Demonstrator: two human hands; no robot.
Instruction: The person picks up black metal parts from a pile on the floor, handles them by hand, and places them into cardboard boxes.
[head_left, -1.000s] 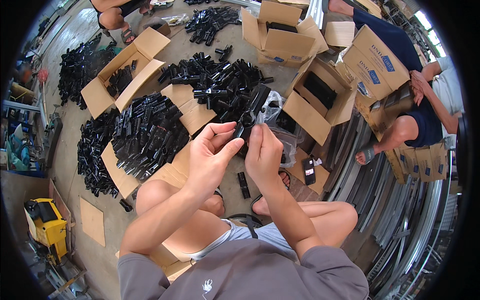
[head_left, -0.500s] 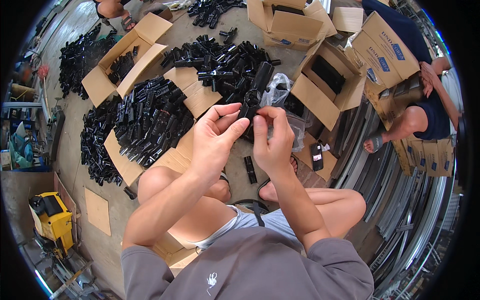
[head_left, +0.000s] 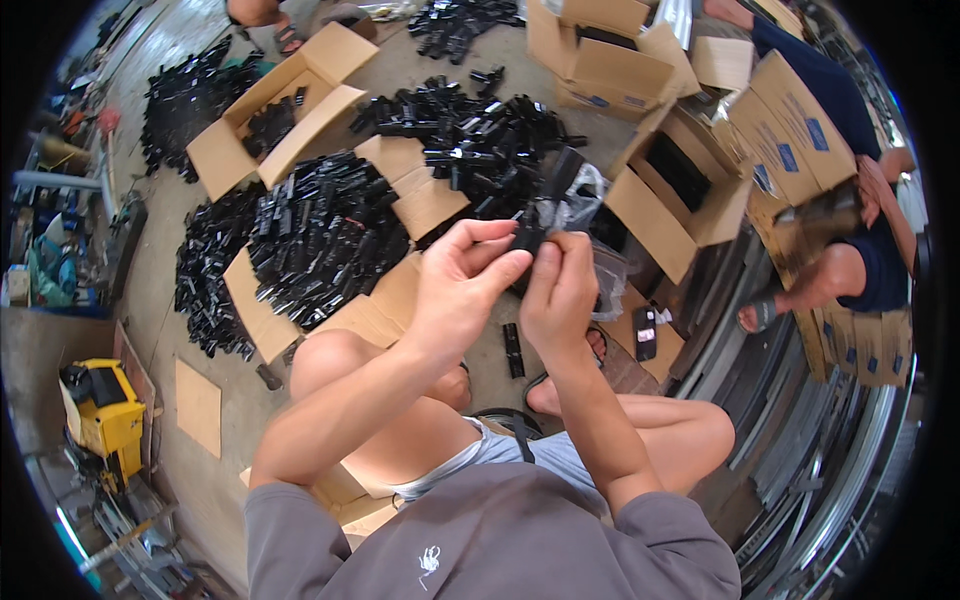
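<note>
A black tubular fitting [head_left: 562,178] is held up in front of me, slanting away to the upper right, its middle blurred. My left hand [head_left: 462,285] pinches its near end between thumb and fingers. Closed against the same end from the other side is my right hand [head_left: 560,298]; the fingertips hide part of the piece. Below the hands, a single black tube piece [head_left: 513,350] lies on the concrete floor near my foot. Beyond them spreads a pile of black fittings [head_left: 490,135], with a clear plastic bag [head_left: 608,285] next to it.
Another heap of black fittings [head_left: 330,230] rests on cardboard at the left. Open cartons stand at the back left [head_left: 285,105] and right [head_left: 640,205]. A phone [head_left: 645,335] lies right of my foot. Another person's leg [head_left: 825,278] and long metal profiles [head_left: 760,400] are at the right; a yellow machine [head_left: 105,420] stands left.
The whole view has shifted, so the surroundings appear farther right. Both hands keep hold of the fitting, which leans slightly more to the right.
</note>
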